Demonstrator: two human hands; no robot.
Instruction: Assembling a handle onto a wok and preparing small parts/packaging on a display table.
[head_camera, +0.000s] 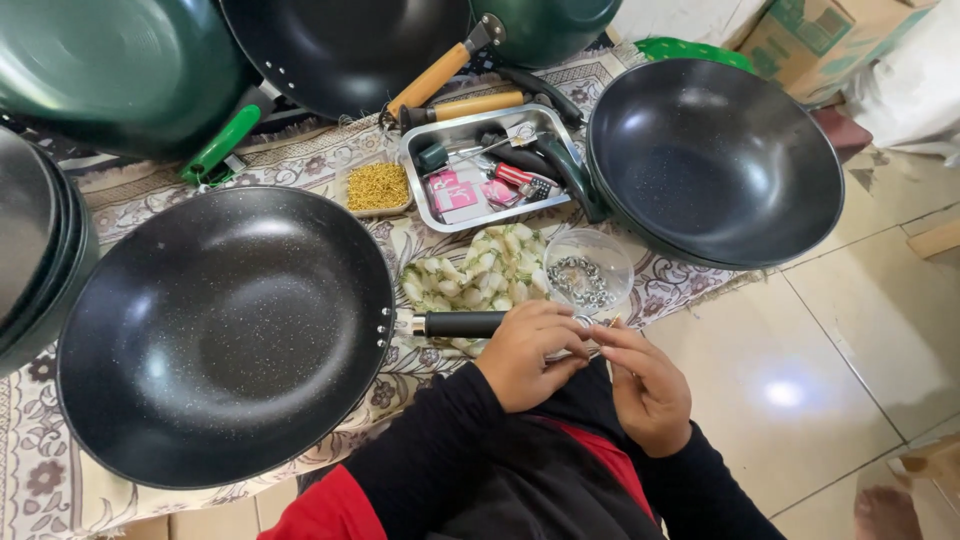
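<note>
Head view, left hand (528, 352) fingers wrapped round black handle (465, 324), right hand (648, 385) fingers pinched just beside its end

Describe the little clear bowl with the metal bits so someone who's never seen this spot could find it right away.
Start at the big black wok on the patterned cloth, whose black handle the left hand grips. Just past that hand, right of a pile of pale green-white pieces, sits the clear bowl. It alone is see-through and holds small silvery metal parts; the nearby dish holds yellow bits.
</note>
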